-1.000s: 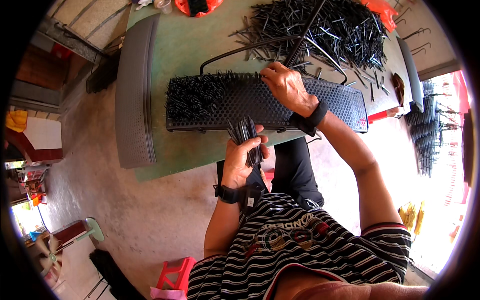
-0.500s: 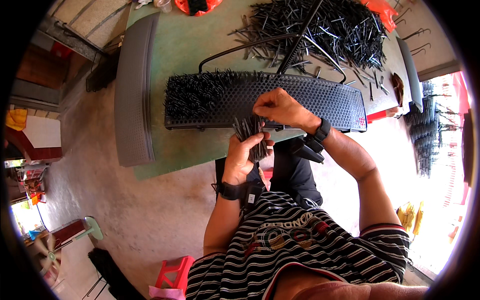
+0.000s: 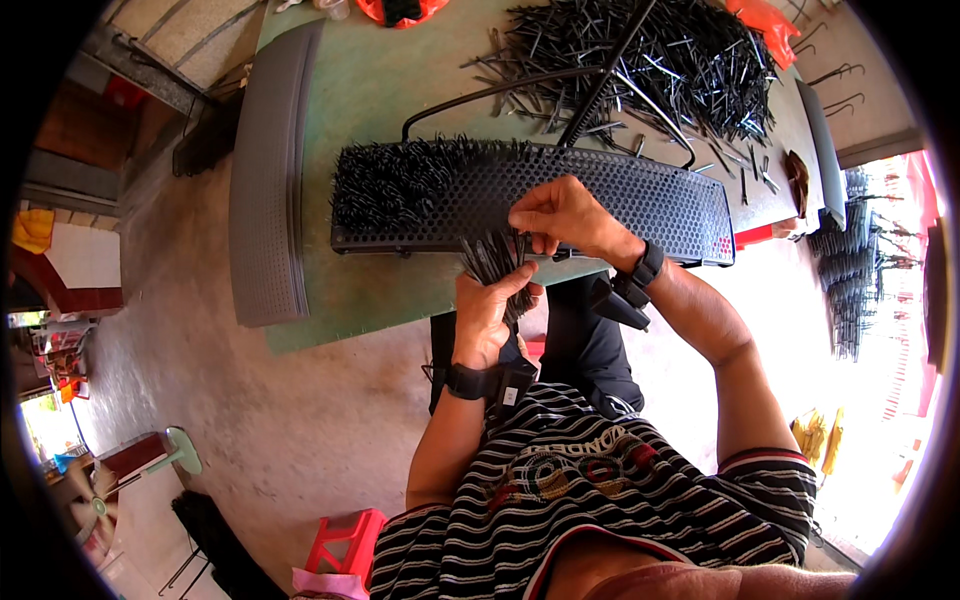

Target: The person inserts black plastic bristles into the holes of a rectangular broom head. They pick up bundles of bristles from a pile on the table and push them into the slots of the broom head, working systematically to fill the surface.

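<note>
Pegs (image 3: 497,262) bunched in left hand (image 3: 487,312), fist closed round them, just below perforated black panel (image 3: 620,200). Right hand (image 3: 562,215) pinching one peg from bunch, against panel's near edge. Next, probably: seat it in an empty hole. Beyond panel: loose peg heap (image 3: 660,60) on green table (image 3: 370,90); concrete floor left.

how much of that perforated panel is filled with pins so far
Done: roughly the left third of the black perforated panel bristles with inserted pins. In hand: the left hand grips a bundle of black pins, and the right hand pinches at its top by the panel's front edge. Left: the panel's right part shows bare holes, and a loose pin pile waits on the green table.
</note>
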Action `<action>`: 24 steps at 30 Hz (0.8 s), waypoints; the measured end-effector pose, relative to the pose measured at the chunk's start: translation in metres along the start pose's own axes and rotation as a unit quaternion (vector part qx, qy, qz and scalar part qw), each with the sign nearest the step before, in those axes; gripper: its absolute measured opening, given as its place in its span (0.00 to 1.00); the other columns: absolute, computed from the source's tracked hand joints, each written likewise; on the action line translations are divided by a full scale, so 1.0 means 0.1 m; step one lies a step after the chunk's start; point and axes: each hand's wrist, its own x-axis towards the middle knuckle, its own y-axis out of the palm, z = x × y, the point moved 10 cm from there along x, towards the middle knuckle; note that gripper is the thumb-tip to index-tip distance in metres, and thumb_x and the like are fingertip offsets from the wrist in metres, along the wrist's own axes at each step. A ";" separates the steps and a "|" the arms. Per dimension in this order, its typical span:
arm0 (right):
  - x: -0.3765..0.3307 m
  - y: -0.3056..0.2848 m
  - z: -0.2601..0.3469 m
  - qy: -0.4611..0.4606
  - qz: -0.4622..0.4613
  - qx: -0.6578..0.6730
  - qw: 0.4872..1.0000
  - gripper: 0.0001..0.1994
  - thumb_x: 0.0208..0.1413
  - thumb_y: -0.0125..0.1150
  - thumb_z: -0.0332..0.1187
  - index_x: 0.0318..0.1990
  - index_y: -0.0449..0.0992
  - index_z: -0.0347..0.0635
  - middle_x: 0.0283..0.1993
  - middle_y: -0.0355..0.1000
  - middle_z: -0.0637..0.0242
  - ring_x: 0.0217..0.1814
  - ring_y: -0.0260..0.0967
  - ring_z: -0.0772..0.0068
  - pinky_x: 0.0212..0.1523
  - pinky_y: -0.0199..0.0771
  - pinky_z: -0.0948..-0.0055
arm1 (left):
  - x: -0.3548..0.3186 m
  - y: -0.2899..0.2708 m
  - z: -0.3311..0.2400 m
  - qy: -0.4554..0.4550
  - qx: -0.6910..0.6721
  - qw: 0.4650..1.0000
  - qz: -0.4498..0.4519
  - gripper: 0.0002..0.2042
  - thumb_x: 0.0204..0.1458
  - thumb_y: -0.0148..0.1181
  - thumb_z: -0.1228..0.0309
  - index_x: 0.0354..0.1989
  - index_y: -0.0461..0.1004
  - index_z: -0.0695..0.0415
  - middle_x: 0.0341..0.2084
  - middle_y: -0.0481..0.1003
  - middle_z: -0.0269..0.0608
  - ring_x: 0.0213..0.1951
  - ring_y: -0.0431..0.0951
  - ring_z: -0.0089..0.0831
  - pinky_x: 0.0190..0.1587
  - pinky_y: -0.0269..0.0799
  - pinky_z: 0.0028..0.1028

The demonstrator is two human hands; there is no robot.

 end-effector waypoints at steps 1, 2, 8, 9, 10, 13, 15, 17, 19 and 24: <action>0.00 0.01 0.02 -0.014 -0.008 -0.016 1.000 0.08 0.53 0.58 0.27 0.36 0.76 0.29 0.24 0.73 0.63 0.19 0.70 0.79 0.17 0.69 0.81 | 0.00 0.00 0.00 0.012 -0.001 1.000 -0.004 0.09 0.46 0.64 0.78 0.37 0.74 0.58 0.28 0.77 0.39 0.22 0.76 0.30 0.24 0.74 0.26; -0.01 0.01 0.03 -0.028 -0.016 -0.032 0.999 0.09 0.52 0.59 0.26 0.37 0.75 0.27 0.24 0.74 0.61 0.19 0.71 0.77 0.16 0.70 0.80 | 0.00 0.01 -0.01 0.017 -0.012 1.000 -0.005 0.09 0.46 0.64 0.77 0.37 0.74 0.58 0.28 0.77 0.39 0.22 0.76 0.30 0.24 0.74 0.26; -0.14 0.01 -0.08 0.004 -0.059 0.201 0.978 0.10 0.53 0.59 0.26 0.40 0.73 0.28 0.25 0.74 0.62 0.21 0.72 0.77 0.20 0.73 0.82 | -0.01 0.03 -0.08 0.051 -0.054 0.997 -0.013 0.10 0.47 0.64 0.76 0.38 0.74 0.59 0.27 0.76 0.39 0.20 0.75 0.30 0.23 0.74 0.26; -0.14 0.02 -0.12 0.017 -0.051 0.199 0.979 0.09 0.53 0.59 0.26 0.39 0.73 0.29 0.26 0.74 0.62 0.21 0.72 0.77 0.20 0.73 0.82 | 0.00 0.02 -0.09 0.055 -0.049 0.997 -0.015 0.10 0.47 0.64 0.76 0.38 0.73 0.59 0.27 0.76 0.40 0.20 0.75 0.30 0.23 0.74 0.27; -0.14 0.02 -0.16 0.031 -0.043 0.196 0.979 0.09 0.53 0.59 0.26 0.39 0.73 0.29 0.26 0.74 0.62 0.22 0.72 0.77 0.20 0.73 0.82 | 0.00 0.02 -0.10 0.058 -0.043 0.997 -0.017 0.10 0.47 0.64 0.76 0.39 0.73 0.59 0.27 0.76 0.40 0.20 0.75 0.31 0.23 0.73 0.27; -0.14 -0.13 -0.05 -0.017 -0.072 0.129 0.989 0.07 0.53 0.59 0.26 0.37 0.73 0.30 0.25 0.74 0.63 0.22 0.72 0.77 0.22 0.74 0.81 | -0.01 0.04 -0.09 0.057 -0.035 0.998 -0.003 0.11 0.47 0.63 0.76 0.40 0.73 0.61 0.27 0.75 0.42 0.22 0.76 0.32 0.24 0.74 0.29; -0.16 -0.34 0.15 -0.081 -0.135 0.071 0.985 0.07 0.53 0.59 0.25 0.38 0.73 0.31 0.25 0.73 0.64 0.23 0.73 0.78 0.24 0.74 0.81 | -0.01 0.04 -0.08 0.053 -0.042 0.998 0.007 0.11 0.49 0.62 0.76 0.40 0.72 0.62 0.27 0.75 0.43 0.23 0.76 0.32 0.25 0.74 0.30; -0.26 -0.59 0.50 -0.186 -0.241 -0.009 0.952 0.07 0.53 0.59 0.26 0.37 0.72 0.31 0.24 0.73 0.65 0.23 0.73 0.78 0.24 0.73 0.81 | 0.00 0.04 -0.06 0.042 -0.053 0.998 0.021 0.10 0.49 0.61 0.76 0.41 0.72 0.63 0.27 0.75 0.43 0.25 0.76 0.33 0.26 0.74 0.31; -0.33 -0.73 0.69 -0.266 -0.313 -0.089 0.908 0.07 0.53 0.58 0.25 0.37 0.70 0.33 0.24 0.73 0.64 0.25 0.74 0.78 0.25 0.72 0.81 | 0.00 0.04 -0.03 0.026 -0.066 0.997 0.040 0.10 0.50 0.59 0.77 0.41 0.72 0.63 0.27 0.75 0.44 0.26 0.77 0.33 0.27 0.74 0.31; -0.32 -0.73 0.79 -0.359 -0.325 -0.173 0.857 0.06 0.53 0.57 0.23 0.38 0.69 0.34 0.27 0.72 0.59 0.28 0.75 0.73 0.26 0.73 0.77 | -0.06 0.05 0.00 -0.022 -0.063 0.998 0.018 0.11 0.50 0.60 0.77 0.43 0.72 0.63 0.27 0.75 0.44 0.23 0.76 0.32 0.24 0.73 0.29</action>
